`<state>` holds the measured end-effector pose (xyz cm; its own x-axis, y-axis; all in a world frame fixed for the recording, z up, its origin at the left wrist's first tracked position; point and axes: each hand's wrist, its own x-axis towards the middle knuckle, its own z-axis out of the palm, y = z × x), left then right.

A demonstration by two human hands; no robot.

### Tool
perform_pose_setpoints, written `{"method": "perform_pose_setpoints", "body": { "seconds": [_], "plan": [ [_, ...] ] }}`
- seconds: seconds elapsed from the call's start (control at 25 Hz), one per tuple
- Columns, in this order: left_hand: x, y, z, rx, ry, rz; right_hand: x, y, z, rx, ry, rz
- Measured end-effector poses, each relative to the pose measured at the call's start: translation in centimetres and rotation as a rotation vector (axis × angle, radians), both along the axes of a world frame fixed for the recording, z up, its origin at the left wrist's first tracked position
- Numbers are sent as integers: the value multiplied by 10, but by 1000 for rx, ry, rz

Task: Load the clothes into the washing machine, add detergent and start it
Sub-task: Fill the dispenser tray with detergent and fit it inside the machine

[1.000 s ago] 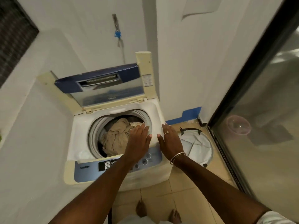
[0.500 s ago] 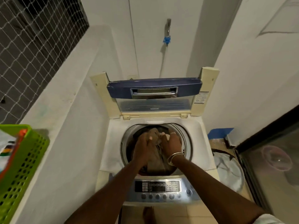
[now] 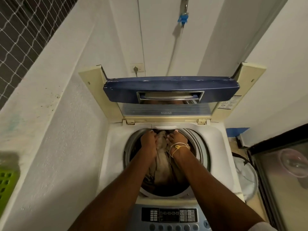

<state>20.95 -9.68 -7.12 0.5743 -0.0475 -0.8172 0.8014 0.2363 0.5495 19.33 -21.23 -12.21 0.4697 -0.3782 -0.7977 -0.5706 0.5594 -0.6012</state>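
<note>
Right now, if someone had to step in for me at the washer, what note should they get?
Left hand: inside the drum, pressing on the beige clothes.
Right hand: also in the drum, on the same clothes; whether either hand grips the cloth is unclear.
Washing machine: lid up, clothes filling the drum.
Done: clothes are in the tub.
Left: finish pushing them down, add detergent (none in view), shut the lid, start from the control panel.
</note>
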Motion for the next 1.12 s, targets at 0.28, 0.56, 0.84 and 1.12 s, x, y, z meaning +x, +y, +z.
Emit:
{"method": "perform_pose_setpoints", "body": {
  "seconds": [0.28,0.56,0.84,1.12],
  "plan": [
    [9,-23,-13,-222,61,292,10,5,25,249,-100,-422],
    [16,-30,-23,-300,42,376,11,-1,20,401,-174,-457],
    [-2,-29,-24,-315,-58,356,-4,6,21,498,-248,-517],
    [-35,-10,-21,-340,-72,398,-43,11,16,390,-309,-489]
  ]
}}
